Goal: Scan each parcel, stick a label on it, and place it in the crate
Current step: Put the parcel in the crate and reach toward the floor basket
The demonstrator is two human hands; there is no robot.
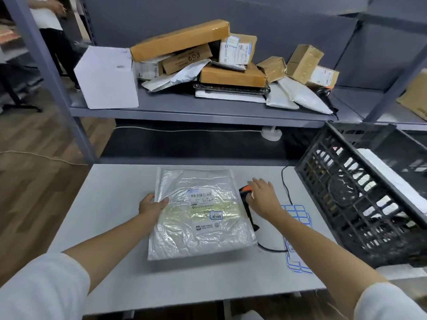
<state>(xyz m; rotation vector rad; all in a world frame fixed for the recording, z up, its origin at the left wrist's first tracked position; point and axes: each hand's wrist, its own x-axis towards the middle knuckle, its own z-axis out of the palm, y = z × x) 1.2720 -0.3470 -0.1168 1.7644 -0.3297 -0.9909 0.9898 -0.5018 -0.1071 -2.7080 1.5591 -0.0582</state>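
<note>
White sleeves are seen nearest, both forearms extended over the grey table (111,204). The clear-wrapped parcel (198,211) lies flat mid-table, label side up; its left edge is pinched by the left hand (151,205), thumb on top. A blue-edged sticker (216,215) is already stuck on it. Right hand (262,196) is laid over the black-orange scanner (246,199) just beside the parcel, fingers relaxed, no grasp closed. The label sheet (298,215) lies under the right forearm. Black crate (360,199) is tilted at the right with white packages inside. More parcels (219,65) are piled on the shelf (184,107) beyond.
</note>
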